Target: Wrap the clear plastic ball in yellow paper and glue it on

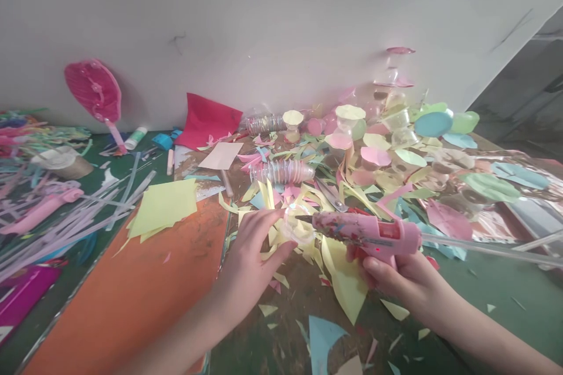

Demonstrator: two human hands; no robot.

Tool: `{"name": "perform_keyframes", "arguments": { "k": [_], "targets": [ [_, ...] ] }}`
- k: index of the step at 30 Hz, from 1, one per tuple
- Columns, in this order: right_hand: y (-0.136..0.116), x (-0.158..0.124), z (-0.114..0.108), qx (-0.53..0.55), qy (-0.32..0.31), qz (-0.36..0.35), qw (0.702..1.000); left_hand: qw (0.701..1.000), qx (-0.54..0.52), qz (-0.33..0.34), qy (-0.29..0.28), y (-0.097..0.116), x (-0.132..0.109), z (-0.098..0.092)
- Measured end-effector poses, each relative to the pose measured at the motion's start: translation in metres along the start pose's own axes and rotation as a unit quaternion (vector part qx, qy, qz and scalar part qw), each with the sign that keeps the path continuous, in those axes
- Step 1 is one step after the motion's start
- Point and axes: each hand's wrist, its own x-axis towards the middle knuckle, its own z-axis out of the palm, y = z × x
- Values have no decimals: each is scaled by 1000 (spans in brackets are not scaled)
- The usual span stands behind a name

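Observation:
My right hand (400, 278) is closed around the handle of a pink hot glue gun (367, 231). A long clear glue stick (488, 246) runs out of its back end, to the right. The gun's dark nozzle points left at the rim of a small clear plastic cup (299, 224), touching it or very close. Fingers and thumb of my left hand (259, 246) pinch that cup from the left side. Yellow paper scraps (345, 281) lie below the gun, and scissors (329, 196) rest partly hidden behind it.
Yellow paper sheets (165, 206) lie on an orange board (153, 281) at left. Stacked clear cups (281, 171) lie behind my hands. Several cups with paper circles (349, 114) crowd the back right. A second pink glue gun (41, 209) rests far left among glue sticks. A wall (264, 23) closes the back.

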Motion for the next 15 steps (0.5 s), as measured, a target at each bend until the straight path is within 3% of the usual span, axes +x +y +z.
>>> {"name": "perform_keyframes", "arguments": {
  "k": [6, 15],
  "targets": [
    [3, -1, 3, 24, -17, 49, 998, 999, -30, 8, -26, 3, -1, -1],
    [10, 0, 2, 27, -39, 68, 997, 997, -67, 3, -36, 4, -2, -1]
  ]
}}
